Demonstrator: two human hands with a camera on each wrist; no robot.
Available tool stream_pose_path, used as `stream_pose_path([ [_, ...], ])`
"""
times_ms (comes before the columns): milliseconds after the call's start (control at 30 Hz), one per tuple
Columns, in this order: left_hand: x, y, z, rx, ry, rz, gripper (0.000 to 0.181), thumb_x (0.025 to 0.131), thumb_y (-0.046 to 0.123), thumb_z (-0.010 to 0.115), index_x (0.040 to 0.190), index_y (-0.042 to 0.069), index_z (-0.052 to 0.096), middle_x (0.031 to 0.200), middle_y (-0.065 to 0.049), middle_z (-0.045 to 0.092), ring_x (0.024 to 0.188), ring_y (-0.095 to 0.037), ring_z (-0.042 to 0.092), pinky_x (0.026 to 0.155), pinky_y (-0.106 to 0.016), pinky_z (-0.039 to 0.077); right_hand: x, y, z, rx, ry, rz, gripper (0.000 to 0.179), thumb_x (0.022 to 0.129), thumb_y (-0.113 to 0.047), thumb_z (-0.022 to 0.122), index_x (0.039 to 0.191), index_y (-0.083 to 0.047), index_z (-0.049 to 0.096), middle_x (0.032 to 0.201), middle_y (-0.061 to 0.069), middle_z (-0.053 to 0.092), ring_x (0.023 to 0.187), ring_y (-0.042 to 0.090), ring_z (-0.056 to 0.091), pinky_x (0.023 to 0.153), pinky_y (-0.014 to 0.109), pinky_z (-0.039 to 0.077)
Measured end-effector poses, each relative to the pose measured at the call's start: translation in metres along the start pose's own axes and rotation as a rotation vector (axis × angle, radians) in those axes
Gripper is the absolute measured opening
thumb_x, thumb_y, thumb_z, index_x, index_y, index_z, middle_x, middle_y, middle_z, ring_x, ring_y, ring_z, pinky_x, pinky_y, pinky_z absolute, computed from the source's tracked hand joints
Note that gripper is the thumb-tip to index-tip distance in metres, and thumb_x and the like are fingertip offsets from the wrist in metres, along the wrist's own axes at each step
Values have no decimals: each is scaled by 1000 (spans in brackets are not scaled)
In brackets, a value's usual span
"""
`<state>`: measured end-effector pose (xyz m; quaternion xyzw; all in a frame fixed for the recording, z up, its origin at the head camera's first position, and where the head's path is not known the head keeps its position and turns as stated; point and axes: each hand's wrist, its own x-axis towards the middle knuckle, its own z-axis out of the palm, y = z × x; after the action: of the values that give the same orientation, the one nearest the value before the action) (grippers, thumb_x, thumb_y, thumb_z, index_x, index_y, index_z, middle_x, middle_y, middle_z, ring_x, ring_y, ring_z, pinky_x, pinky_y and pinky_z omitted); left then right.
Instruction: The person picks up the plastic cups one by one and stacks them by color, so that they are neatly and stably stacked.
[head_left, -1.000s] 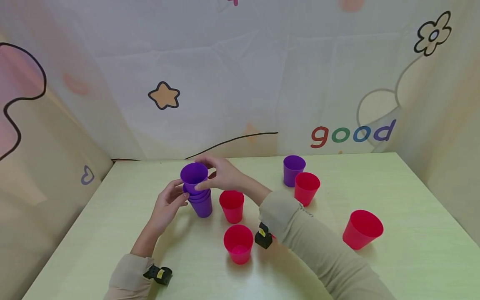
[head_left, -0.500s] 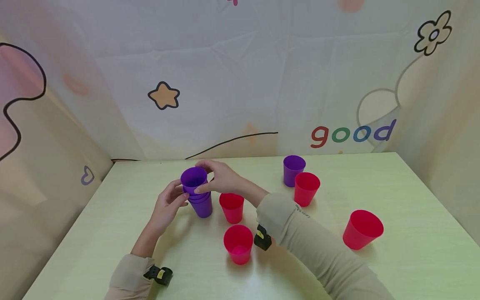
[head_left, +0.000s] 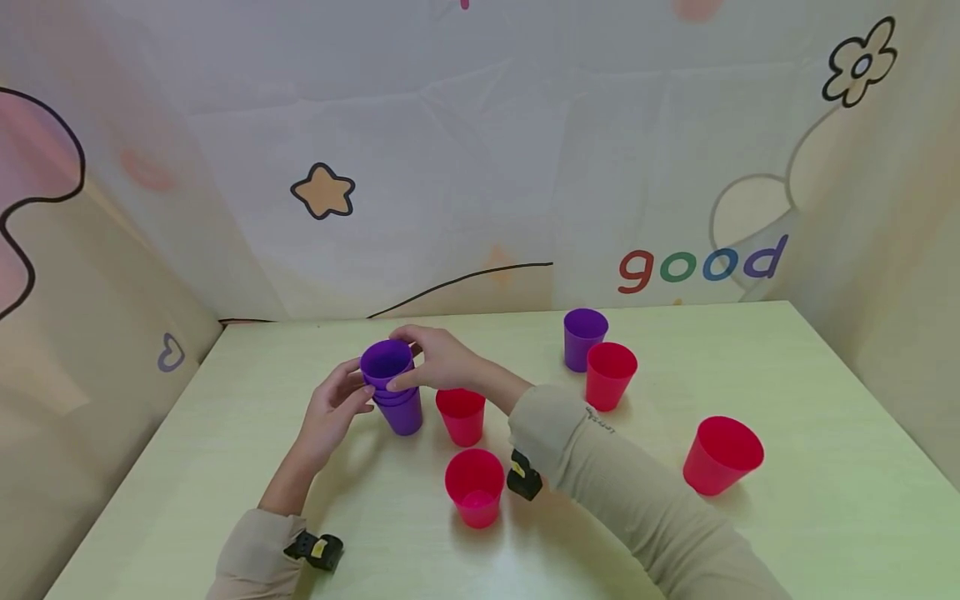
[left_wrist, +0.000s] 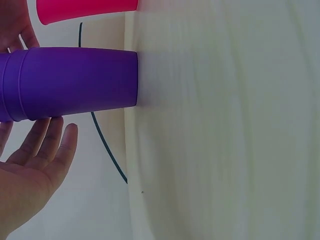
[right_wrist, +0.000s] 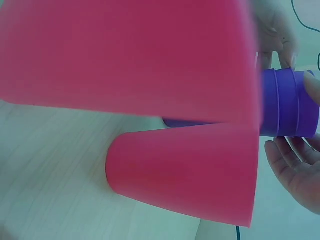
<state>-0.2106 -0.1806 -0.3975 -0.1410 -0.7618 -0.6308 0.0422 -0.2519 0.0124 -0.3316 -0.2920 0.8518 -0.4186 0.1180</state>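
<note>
Currently the right hand pinches the top purple cup between thumb and fingers. That cup sits in an upright stack of nested purple cups on the bench. The left hand has its grip curled round the stack's left side. Just right stands a red cup, another red tumbler nearer the person.

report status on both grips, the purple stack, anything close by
Left grip holding purple stack from the side. Right grip on top cup, nested in stack. Red cup close on stack's right, gap between.
</note>
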Motion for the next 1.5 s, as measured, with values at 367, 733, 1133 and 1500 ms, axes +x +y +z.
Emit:
stream_pose_path([
  [367, 0, 3, -2, 2, -5, -32, 40, 92, 7, 51, 130, 0, 42, 117, -26, 51, 95, -5, 57, 77, -31, 51, 0, -2, 0, -59, -7, 30, 66, 77, -22, 74, 132, -6, 42, 123, 6, 53, 110, 20, 50, 84, 31, 46],
  [733, 2, 0, -3, 29, 13, 17, 47, 89, 8, 57, 133, 3, 40, 116, -25, 53, 96, -6, 55, 76, -23, 50, -17, -11, -15, -64, -10, 6, 73, 77, -21, 73, 138, -8, 35, 130, 8, 49, 115, 22, 48, 85, 35, 47],
  [1133, 3, 8, 5, 63, 41, 39, 47, 89, 7, 57, 133, 3, 40, 116, -24, 53, 98, -7, 53, 80, -21, 47, -43, -7, -31, 0, 51, -25, 68, 78, -17, 71, 137, -9, 39, 126, 7, 52, 112, 20, 50, 83, 28, 48],
  [1500, 4, 9, 6, 106, 43, 35, 47, 89, 12, 58, 132, 6, 40, 124, -19, 51, 104, -9, 50, 80, -20, 45, -73, 6, -55, 43, 113, -12, 65, 79, -17, 70, 136, -10, 40, 124, 5, 52, 111, 20, 50, 85, 32, 47],
])
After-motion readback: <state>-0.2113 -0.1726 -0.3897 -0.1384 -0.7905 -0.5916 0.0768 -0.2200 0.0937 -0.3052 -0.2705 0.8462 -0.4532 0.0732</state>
